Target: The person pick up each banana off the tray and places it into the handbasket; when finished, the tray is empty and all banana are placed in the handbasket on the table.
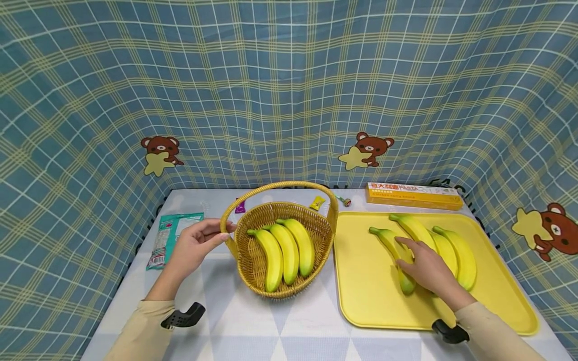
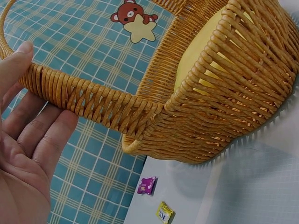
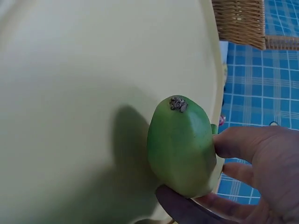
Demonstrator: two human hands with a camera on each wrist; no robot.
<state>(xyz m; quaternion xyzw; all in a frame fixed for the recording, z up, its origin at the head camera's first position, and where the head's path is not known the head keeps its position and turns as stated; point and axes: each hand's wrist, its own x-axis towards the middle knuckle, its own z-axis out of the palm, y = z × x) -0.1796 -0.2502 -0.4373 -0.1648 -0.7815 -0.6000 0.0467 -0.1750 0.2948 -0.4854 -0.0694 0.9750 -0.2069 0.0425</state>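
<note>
Pinched the handle [image 2: 93, 95] of the basket [image 1: 259, 215] with the left hand [image 1: 196, 245], thumb over one side and fingers under the other. Pinched the leftmost banana [image 3: 180, 144] on the tray [image 1: 370, 301] between thumb and fingers of the right hand [image 1: 429, 265]. Saw its blunt green end, dark at the tip, in the right wrist view. Could not tell it raised or resting. Noted three more bananas [image 1: 461, 253] close together on the tray, just right of the pinched one, partly hidden by the hand. Counted three bananas [image 1: 289, 250] in the basket, side by side, stems pointing to the far left. Found the basket on the bench [image 1: 280, 346], just left of the tray. Saw a teal packet [image 1: 167, 235] beside the left hand. Spotted a purple candy [image 1: 240, 206], a yellow candy [image 1: 317, 203] and a lollipop [image 1: 346, 202] behind the basket, and a box [image 1: 413, 196] just beyond the tray.
</note>
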